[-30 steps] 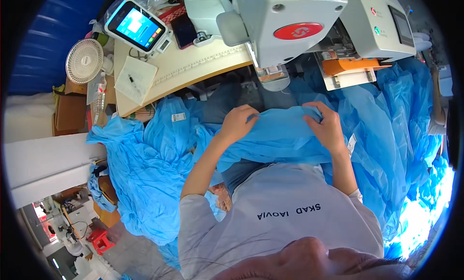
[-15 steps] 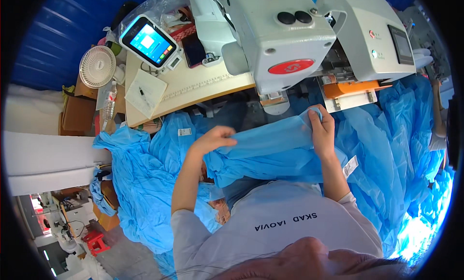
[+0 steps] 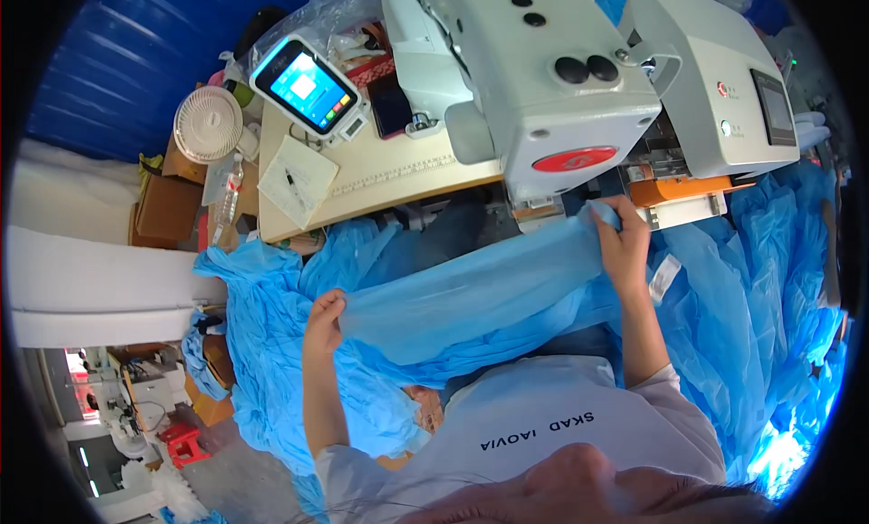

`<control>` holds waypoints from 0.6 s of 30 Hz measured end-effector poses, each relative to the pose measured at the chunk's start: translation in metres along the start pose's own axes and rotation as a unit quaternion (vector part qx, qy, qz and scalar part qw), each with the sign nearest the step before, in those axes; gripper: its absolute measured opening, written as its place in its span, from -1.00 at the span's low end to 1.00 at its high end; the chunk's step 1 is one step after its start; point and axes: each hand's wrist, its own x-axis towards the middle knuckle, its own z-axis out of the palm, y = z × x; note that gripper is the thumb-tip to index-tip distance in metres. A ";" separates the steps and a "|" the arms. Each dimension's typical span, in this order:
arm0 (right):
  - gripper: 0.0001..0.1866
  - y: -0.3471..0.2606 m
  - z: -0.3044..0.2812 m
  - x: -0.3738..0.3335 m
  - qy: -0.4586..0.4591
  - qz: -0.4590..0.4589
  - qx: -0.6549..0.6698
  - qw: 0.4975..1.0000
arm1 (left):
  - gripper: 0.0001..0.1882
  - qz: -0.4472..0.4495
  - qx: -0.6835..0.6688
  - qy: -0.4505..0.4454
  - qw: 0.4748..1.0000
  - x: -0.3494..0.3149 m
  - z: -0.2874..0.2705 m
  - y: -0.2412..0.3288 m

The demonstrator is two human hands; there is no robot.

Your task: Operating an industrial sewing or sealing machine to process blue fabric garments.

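- Here, a blue cloth (image 3: 471,298) is stretched across the middle of the frame, slanting from lower at its left end to higher at its right end.
- The left hand (image 3: 325,319), left of centre, has its fingers curled closed on the left end of that cloth.
- The right hand (image 3: 625,245), right of centre, pinches the other end between thumb and fingers, just below the sewing machine (image 3: 579,108).
- A white label (image 3: 664,278) shows just beside the right wrist.
- More blue fabric (image 3: 272,334) lies heaped at the left, and blue sheeting (image 3: 711,334) hangs in folds at the right.
- The machine fills the upper middle; beside it, at upper right, sits a pale control box (image 3: 715,71), with an orange part (image 3: 683,192) below it.
- On the pale table (image 3: 358,155), upper left of centre, are a lit screen (image 3: 305,85), a dark phone (image 3: 389,106) and a notebook (image 3: 312,173) with a pen (image 3: 294,187) on it.
- A round white fan (image 3: 208,124) and a clear bottle (image 3: 231,191) stand left of the table.
- A red stool (image 3: 184,444) is at lower left.
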 end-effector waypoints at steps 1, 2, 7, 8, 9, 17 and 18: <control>-0.90 -0.002 0.001 0.003 0.026 0.004 -0.002 1.000 | -0.85 0.036 -0.109 0.028 0.993 0.006 0.002 -0.002; -0.91 -0.003 0.005 0.005 0.006 0.020 -0.037 0.999 | -0.85 0.038 -0.101 0.038 0.993 0.012 0.004 -0.002; -0.69 -0.005 0.028 0.019 -0.017 0.025 -0.096 0.995 | -0.86 -0.077 -0.014 0.085 0.993 0.039 0.002 0.018; -0.69 -0.004 0.032 0.021 -0.016 0.013 -0.086 0.996 | -0.86 -0.052 -0.016 0.075 0.996 0.044 0.000 0.024; -0.74 -0.001 0.036 0.024 -0.003 -0.009 -0.110 0.994 | -0.86 -0.033 -0.055 0.090 0.994 0.048 -0.004 0.030; -0.88 0.012 0.036 0.016 0.001 0.054 -0.056 0.997 | -0.78 0.078 0.469 0.091 0.875 -0.004 -0.022 -0.010; -0.88 0.012 0.032 0.015 -0.020 0.122 -0.054 0.991 | -0.80 0.036 0.530 0.058 0.845 -0.017 -0.025 -0.016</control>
